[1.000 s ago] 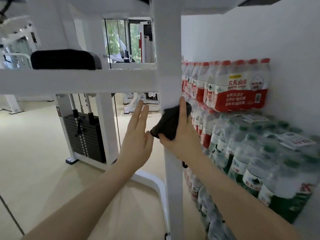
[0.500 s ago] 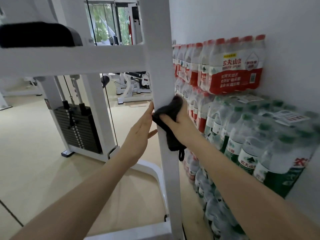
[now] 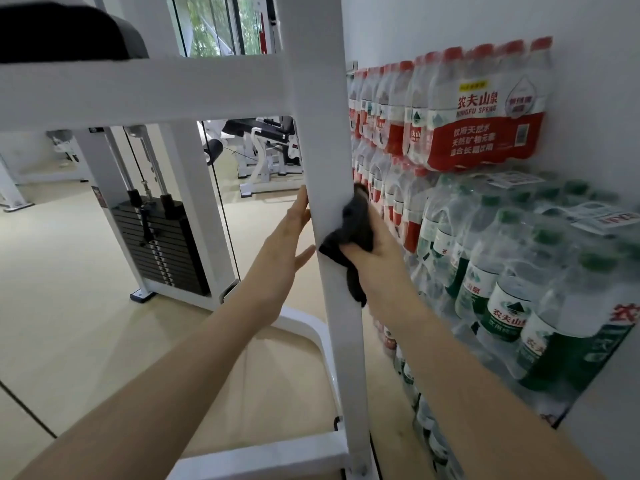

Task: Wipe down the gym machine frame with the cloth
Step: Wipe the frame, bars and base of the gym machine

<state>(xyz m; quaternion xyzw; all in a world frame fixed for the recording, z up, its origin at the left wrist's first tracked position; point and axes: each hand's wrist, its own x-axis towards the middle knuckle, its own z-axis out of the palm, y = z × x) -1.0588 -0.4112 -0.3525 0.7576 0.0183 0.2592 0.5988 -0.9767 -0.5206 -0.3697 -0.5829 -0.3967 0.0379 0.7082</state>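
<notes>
A big white gym machine frame (image 3: 322, 133) stands close to a wall, with one tall post in front and a long bar going off to the side. Stacked packs of water bottles (image 3: 485, 109) fill the wall just beside the post, red ones on top and green ones lower down. Farther back sits a black weight stack (image 3: 159, 244) on the pale floor (image 3: 59, 306). The left hand (image 3: 280, 251) is flat and open, fingers straight, holding nothing and touching the left side of the post. The right hand (image 3: 377, 247) grips a dark cloth (image 3: 349, 237), bunched up and pressed on the right edge of the post, with a loose end hanging down. I think the job now is rubbing this post clean. To do it well, the cloth should be spread wider so it covers the whole face, then pushed firmly in long strokes from top to bottom, going round every side. The other hand can steady the post. Care is needed near the bottles, as they sit so near the elbow.
</notes>
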